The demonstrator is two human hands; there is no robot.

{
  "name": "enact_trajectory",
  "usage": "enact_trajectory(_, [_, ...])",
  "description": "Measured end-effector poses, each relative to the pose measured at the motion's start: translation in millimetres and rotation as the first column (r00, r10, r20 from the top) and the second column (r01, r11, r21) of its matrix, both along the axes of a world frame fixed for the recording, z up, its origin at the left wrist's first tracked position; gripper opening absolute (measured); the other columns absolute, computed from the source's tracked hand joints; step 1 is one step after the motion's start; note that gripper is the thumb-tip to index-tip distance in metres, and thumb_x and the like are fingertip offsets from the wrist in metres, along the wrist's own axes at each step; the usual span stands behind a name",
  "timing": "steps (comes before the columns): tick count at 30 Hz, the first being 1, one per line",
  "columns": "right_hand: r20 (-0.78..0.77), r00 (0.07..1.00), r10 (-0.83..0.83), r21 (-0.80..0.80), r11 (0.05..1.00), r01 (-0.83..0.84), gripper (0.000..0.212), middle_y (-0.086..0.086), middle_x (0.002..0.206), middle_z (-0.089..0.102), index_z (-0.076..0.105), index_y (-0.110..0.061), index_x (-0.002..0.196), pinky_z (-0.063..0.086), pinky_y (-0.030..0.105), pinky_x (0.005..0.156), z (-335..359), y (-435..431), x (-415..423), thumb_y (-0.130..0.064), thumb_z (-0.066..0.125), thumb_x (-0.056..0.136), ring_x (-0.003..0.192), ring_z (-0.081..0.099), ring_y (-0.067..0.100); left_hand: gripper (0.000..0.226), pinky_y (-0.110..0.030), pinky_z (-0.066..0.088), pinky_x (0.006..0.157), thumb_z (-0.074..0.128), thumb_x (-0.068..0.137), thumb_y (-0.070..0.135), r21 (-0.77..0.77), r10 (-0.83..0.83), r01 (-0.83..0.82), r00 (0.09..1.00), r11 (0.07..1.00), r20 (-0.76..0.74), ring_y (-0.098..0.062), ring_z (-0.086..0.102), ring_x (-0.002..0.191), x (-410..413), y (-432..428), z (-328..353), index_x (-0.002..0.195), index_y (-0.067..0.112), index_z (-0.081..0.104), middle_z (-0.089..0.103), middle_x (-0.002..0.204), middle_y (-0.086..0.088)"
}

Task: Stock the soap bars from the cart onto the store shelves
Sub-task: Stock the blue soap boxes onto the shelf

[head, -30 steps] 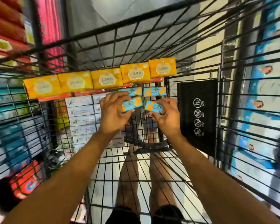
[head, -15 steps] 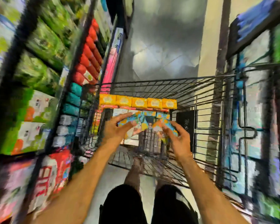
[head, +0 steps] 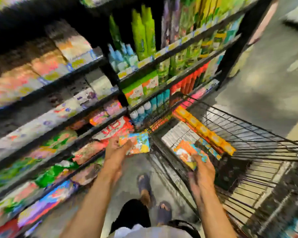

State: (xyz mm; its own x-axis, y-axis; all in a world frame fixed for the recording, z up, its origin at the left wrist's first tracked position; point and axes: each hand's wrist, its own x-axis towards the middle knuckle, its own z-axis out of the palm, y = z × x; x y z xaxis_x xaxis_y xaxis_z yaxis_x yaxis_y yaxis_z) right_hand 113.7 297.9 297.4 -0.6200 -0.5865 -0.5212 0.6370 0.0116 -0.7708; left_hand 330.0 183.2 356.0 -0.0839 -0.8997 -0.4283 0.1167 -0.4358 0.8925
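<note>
Soap bars [head: 136, 145] in the curled left hand [head: 115, 148], another bundle [head: 187, 153] in the curled right hand [head: 201, 170], by the cart [head: 265, 134]

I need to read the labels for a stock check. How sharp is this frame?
Head view: heavy motion blur throughout; shelf packs smeared, unreadable; soap bars in the left hand and right hand blocky; cart wires crisper; wide-angle lens bends the shelves.

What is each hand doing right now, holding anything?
Left hand: grips a blue-orange soap pack.
Right hand: grips a second soap pack, above the cart.
</note>
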Motion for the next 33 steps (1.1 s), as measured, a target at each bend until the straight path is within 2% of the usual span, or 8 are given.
enact_trajectory(3, [-0.005,0.989,0.149,-0.045,0.988,-0.149,0.016,-0.005,0.074,0.075,0.067,-0.013,0.091,0.053,0.018,0.049,19.0,-11.0,45.3,-0.001,0.058,0.098,0.06,0.068,0.003,0.026,-0.029,0.059,0.065,0.074,0.083,0.01,0.011,0.159,-0.159,0.987,0.987,-0.029,-0.015,0.072,0.078,66.8,28.0,15.1,0.108,0.014,0.067,0.076,0.097,-0.005])
enact_trajectory(6, [-0.054,0.945,0.323,-0.096,0.94,-0.327,0.001,-0.004,0.082,0.078,0.069,-0.016,0.095,0.06,0.024,0.066,42.6,-25.4,97.5,-0.015,0.068,0.094,0.072,0.072,0.006,0.028,-0.029,0.059,0.061,0.067,0.091,0.006,0.005,0.263,-0.263,0.964,0.965,-0.046,-0.022,0.069,0.084,136.4,50.5,25.7,0.119,0.011,0.066,0.075,0.102,-0.009])
enact_trajectory(9, [-0.089,0.887,0.454,-0.113,0.88,-0.462,0.046,-0.002,0.089,0.078,0.069,-0.017,0.102,0.061,0.025,0.069,62.3,-36.1,158.8,-0.039,0.089,0.067,0.077,0.073,0.009,0.034,-0.032,0.061,0.06,0.065,0.092,0.009,-0.026,0.362,-0.365,0.929,0.931,-0.073,-0.021,0.072,0.081,205.7,74.6,37.1,0.125,0.014,0.063,0.075,0.108,-0.011])
enact_trajectory(13, [-0.049,0.785,0.618,-0.238,0.756,-0.61,0.02,0.003,0.095,0.078,0.067,-0.014,0.104,0.06,0.023,0.066,83.0,-36.2,255.7,-0.01,0.073,0.085,0.08,0.073,0.012,0.027,-0.026,0.059,0.054,0.055,0.098,0.003,-0.025,0.445,-0.458,0.874,0.889,-0.198,-0.013,0.075,0.074,297.1,106.6,55.0,0.122,0.012,0.062,0.078,0.094,-0.006])
enact_trajectory(17, [-0.07,0.753,0.654,-0.297,0.707,-0.642,0.05,0.001,0.093,0.077,0.064,-0.014,0.103,0.059,0.022,0.067,101.8,-30.6,361.9,-0.027,0.082,0.058,0.079,0.073,0.008,0.037,-0.029,0.062,0.07,0.059,0.09,0.003,-0.046,0.488,-0.517,0.832,0.855,-0.264,-0.017,0.075,0.087,393.4,132.5,63.1,0.125,0.01,0.061,0.076,0.106,-0.01])
enact_trajectory(24, [-0.086,0.741,0.666,-0.331,0.682,-0.652,0.015,0.005,0.092,0.076,0.066,-0.009,0.102,0.06,0.025,0.064,118.0,-16.5,508.9,0.001,0.063,0.091,0.079,0.073,0.015,0.064,-0.03,0.06,0.075,0.086,0.065,0.024,-0.155,0.5,-0.521,0.852,0.839,-0.156,-0.021,0.073,0.098,537.9,151.9,83.9,0.123,0.01,0.063,0.075,0.111,-0.011])
enact_trajectory(30, [-0.145,0.742,0.655,-0.287,0.689,-0.665,0.027,0.013,0.106,0.075,0.064,-0.007,0.115,0.058,0.025,0.067,125.5,-21.7,563.6,-0.003,0.068,0.089,0.088,0.072,0.022,0.057,-0.045,0.05,0.101,0.082,0.069,0.026,-0.266,0.418,-0.419,0.906,0.868,-0.063,-0.028,0.069,0.113,599.2,129.7,100.6,0.122,0.013,0.065,0.075,0.115,-0.01])
enact_trajectory(33, [-0.178,0.725,0.665,-0.267,0.676,-0.686,0.041,0.012,0.109,0.076,0.063,-0.011,0.122,0.058,0.023,0.071,131.9,-34.6,579.0,-0.012,0.074,0.082,0.095,0.073,0.022,0.063,-0.04,0.048,0.102,0.084,0.065,0.029,-0.307,0.402,-0.388,0.916,0.869,-0.022,-0.021,0.07,0.112,613.9,103.0,113.4,0.122,0.013,0.064,0.076,0.114,-0.004])
